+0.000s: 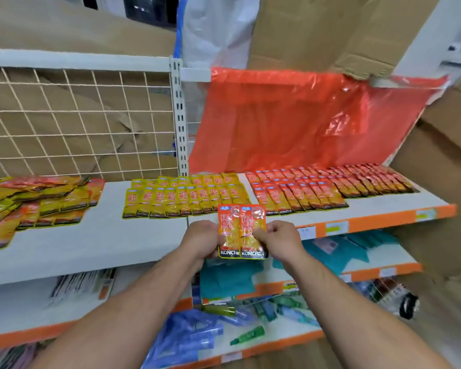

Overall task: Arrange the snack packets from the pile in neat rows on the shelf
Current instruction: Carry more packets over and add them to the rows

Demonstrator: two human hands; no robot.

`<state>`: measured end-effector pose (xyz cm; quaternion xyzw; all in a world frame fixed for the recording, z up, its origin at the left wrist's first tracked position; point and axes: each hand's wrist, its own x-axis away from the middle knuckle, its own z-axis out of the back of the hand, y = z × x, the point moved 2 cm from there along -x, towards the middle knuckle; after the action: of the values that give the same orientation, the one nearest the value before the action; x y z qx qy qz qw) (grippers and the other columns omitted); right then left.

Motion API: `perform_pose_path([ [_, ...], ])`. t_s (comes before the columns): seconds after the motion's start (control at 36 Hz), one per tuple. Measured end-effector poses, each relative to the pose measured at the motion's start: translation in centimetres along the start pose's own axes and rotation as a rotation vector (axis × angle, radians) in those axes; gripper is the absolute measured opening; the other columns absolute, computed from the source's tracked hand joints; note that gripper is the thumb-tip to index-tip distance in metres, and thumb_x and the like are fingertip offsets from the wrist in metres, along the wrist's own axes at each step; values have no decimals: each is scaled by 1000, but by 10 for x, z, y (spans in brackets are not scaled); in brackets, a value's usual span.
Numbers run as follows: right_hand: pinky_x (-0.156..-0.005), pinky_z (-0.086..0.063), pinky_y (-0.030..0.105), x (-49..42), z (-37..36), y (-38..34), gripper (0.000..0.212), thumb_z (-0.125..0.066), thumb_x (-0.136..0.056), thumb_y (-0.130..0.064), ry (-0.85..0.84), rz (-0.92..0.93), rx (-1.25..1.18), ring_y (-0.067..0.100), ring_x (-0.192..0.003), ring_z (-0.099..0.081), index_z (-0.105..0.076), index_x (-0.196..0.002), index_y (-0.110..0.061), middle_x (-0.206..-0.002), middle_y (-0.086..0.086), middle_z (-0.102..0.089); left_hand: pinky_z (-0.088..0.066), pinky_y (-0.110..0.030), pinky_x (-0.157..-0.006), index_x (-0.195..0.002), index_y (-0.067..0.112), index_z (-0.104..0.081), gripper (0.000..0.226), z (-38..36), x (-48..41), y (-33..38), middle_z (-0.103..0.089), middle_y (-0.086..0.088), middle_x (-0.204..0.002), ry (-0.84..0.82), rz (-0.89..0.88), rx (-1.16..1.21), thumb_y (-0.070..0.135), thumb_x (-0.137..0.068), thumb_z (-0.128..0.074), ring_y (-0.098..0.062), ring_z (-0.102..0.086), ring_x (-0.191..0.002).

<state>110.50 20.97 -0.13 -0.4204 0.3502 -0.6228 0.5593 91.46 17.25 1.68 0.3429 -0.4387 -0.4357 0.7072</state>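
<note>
Both hands hold orange snack packets (241, 230) upright and side by side in front of the shelf's front edge. My left hand (204, 239) grips the left packet, my right hand (274, 239) the right one. On the white shelf (104, 235) a loose pile of yellow and orange packets (35, 201) lies at the far left. Yellow packets (186, 195) stand in neat overlapping rows at the middle. Orange-red packets (325, 186) fill rows to the right.
A wire grid (77, 121) backs the left shelf bay and a red plastic sheet (304, 118) hangs behind the right bay. Lower shelves hold teal packets (336, 251) and blue and green items (197, 334). Cardboard boxes (442, 161) crowd the right side.
</note>
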Motion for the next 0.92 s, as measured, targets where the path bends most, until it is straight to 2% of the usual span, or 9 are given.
perform_pose_path([
  [0.08, -63, -29, 32, -9, 29, 11, 51, -73, -85, -20, 35, -19, -4, 21, -58, -29, -30, -58, -20, -56, -1, -28, -48, -38, -61, -73, 6, -59, 13, -28, -4, 18, -62, -15, -70, -46, -27, 12, -3, -82, -62, -27, -56, -56],
  [0.19, -56, -36, 25, -22, 58, 26, 41, -67, -89, -10, 63, -58, -11, 19, -57, -31, -36, -63, -17, -59, 2, -32, -41, -30, -48, -74, 7, -57, 15, -63, -20, 33, -58, -14, -65, -99, -24, 36, -5, -82, -59, -23, -51, -44],
  [0.25, -53, -34, 24, -32, 71, 33, 33, -67, -89, -8, 80, -79, -16, 18, -60, -34, -41, -69, -14, -65, 7, -37, -40, -35, -52, -73, 9, -56, 17, -81, -33, 41, -57, -15, -65, -132, -5, 78, -6, -82, -59, -24, -50, -45],
  [0.39, -59, -40, 33, -66, 109, 42, 27, -68, -83, -11, 135, -107, -22, 19, -63, -42, -46, -68, -16, -68, 10, -42, -57, -43, -64, -77, 10, -59, 18, -128, -72, 68, -65, -14, -75, -210, 19, 164, -5, -83, -65, -26, -63, -57],
  [0.47, -61, -38, 29, -90, 133, 45, 25, -68, -86, -12, 163, -128, -4, 19, -66, -42, -47, -72, -14, -71, 9, -41, -53, -33, -52, -66, 13, -56, 27, -153, -99, 89, -59, -6, -52, -216, 40, 201, -6, -81, -67, -20, -56, -42],
  [0.56, -59, -37, 24, -114, 157, 48, 30, -67, -89, -10, 203, -152, 7, 19, -68, -39, -42, -74, -12, -76, 7, -37, -47, -31, -56, -58, 14, -53, 34, -177, -126, 110, -53, 2, -41, -232, 12, 181, -7, -81, -68, -17, -52, -36],
  [0.69, -54, -26, 30, -145, 193, 49, 29, -68, -85, -10, 265, -170, 27, 18, -59, -35, -45, -68, -16, -63, 6, -37, -49, -33, -56, -59, 13, -50, 35, -216, -155, 138, -48, -3, -47, -303, 8, 213, -10, -78, -68, -15, -49, -36],
  [0.81, -61, -34, 31, -168, 209, 62, 15, -70, -84, -16, 289, -205, 21, 19, -64, -44, -57, -78, -15, -69, 7, -49, -55, -38, -65, -65, 11, -54, 29, -242, -173, 147, -53, -6, -58, -320, 7, 221, -9, -78, -70, -18, -52, -43],
  [0.92, -57, -36, 25, -184, 227, 67, 28, -70, -85, -12, 285, -219, 47, 17, -61, -41, -48, -68, -15, -66, 5, -44, -50, -29, -51, -65, 13, -53, 30, -264, -187, 155, -54, -8, -59, -322, 3, 194, -7, -79, -71, -19, -54, -43],
])
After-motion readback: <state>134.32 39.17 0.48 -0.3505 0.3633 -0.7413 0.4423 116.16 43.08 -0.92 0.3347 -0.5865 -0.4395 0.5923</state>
